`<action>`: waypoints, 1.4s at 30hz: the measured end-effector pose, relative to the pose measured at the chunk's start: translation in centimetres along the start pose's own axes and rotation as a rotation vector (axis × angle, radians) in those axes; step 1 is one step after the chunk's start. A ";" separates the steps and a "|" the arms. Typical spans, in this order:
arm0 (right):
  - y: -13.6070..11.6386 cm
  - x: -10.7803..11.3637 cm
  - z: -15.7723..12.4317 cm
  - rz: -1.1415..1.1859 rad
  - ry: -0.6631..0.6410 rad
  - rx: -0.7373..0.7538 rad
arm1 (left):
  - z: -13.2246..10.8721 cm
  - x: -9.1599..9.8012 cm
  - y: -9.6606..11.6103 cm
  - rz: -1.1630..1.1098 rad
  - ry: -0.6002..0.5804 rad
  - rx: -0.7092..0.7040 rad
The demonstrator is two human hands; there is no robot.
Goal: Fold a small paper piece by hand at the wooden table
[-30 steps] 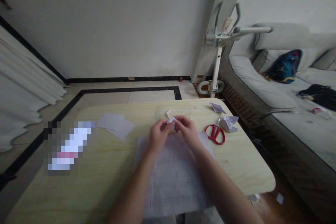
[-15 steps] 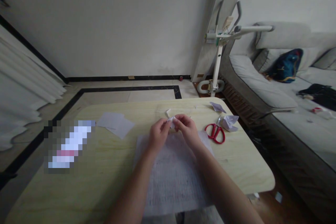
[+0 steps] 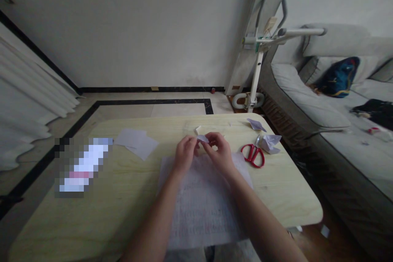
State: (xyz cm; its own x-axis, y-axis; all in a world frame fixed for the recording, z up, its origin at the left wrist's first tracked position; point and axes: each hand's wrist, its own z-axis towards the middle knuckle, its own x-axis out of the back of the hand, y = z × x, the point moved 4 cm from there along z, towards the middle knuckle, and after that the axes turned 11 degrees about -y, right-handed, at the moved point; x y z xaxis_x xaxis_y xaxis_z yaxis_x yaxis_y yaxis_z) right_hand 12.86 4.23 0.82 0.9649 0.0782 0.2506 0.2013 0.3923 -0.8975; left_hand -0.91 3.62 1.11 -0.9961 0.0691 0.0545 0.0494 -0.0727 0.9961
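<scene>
A small folded piece of white paper (image 3: 202,138) is pinched between my two hands, above the far edge of a large printed sheet. My left hand (image 3: 185,152) grips its left side with closed fingers. On the other side my right hand (image 3: 220,150) holds it between thumb and fingers. Just beyond the hands lies a small white paper scrap (image 3: 198,130). Red-handled scissors (image 3: 253,155) rest to the right of my right hand. Beside them sit a folded paper shape (image 3: 270,143) and, farther back, another folded paper piece (image 3: 256,124).
The large printed sheet (image 3: 205,213) lies under my forearms on the wooden table (image 3: 123,204). Loose white paper sheets (image 3: 143,145) overlap at the left. A pixelated bright object (image 3: 87,163) is near the left edge. A grey sofa (image 3: 331,114) and white exercise equipment (image 3: 254,73) stand beyond the table.
The folded paper between my fingers has turned and now shows a flatter, wider face. Both hands stay in nearly the same place; the view has shifted slightly.
</scene>
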 end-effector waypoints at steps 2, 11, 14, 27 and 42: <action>-0.1 -0.3 -0.1 -0.044 -0.042 0.007 | 0.0 0.0 -0.2 0.022 0.005 -0.002; -0.1 -0.4 -0.2 -0.116 -0.128 0.021 | 0.3 0.3 -1.3 0.416 -0.003 -0.148; 0.0 -0.4 -0.1 -0.122 -0.118 0.003 | 0.1 0.2 -1.0 0.497 -0.007 -0.163; -0.3 -0.5 -0.2 -0.156 -0.164 0.005 | -0.2 0.2 -0.3 0.631 -0.047 -0.208; -0.6 -0.5 -0.3 -0.309 -0.163 0.085 | -0.2 0.3 -0.1 0.722 -0.039 -0.221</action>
State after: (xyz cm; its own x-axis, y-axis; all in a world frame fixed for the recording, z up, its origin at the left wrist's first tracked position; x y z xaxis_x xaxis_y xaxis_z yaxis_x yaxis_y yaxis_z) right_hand 12.33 3.65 1.15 0.8197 0.0866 0.5661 0.4581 0.4943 -0.7388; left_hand -1.20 3.42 0.98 -0.7183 -0.0365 0.6948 0.6688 -0.3113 0.6751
